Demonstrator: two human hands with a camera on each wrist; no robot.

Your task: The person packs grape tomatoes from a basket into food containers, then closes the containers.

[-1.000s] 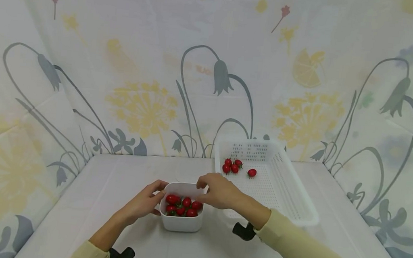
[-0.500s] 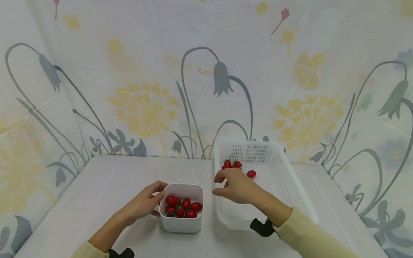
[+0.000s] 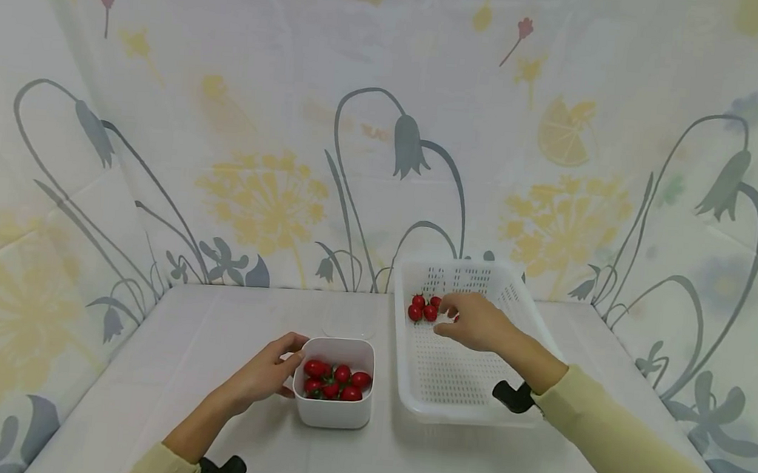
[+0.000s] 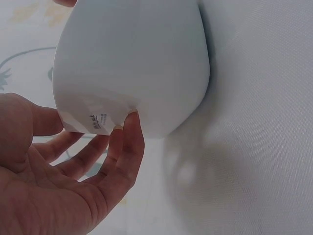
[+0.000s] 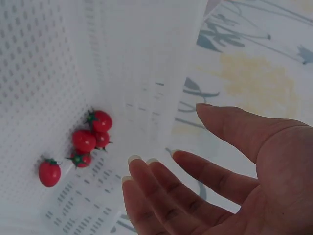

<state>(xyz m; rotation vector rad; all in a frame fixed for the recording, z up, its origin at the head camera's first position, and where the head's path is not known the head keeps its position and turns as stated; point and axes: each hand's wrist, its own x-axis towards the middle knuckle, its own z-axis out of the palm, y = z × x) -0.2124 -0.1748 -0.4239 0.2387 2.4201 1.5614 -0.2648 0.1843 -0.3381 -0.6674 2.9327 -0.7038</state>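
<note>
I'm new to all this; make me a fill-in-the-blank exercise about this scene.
The left hand grips a smooth white rounded-square container of small oval tomatoes coloured ____.
The right hand, over a white perforated plastic basket, holds ____.
The right wrist view shows ____ tomatoes in the basket.
Of these, only ____ lies apart from the rest.

Missing words: red; nothing; five; one.
</note>
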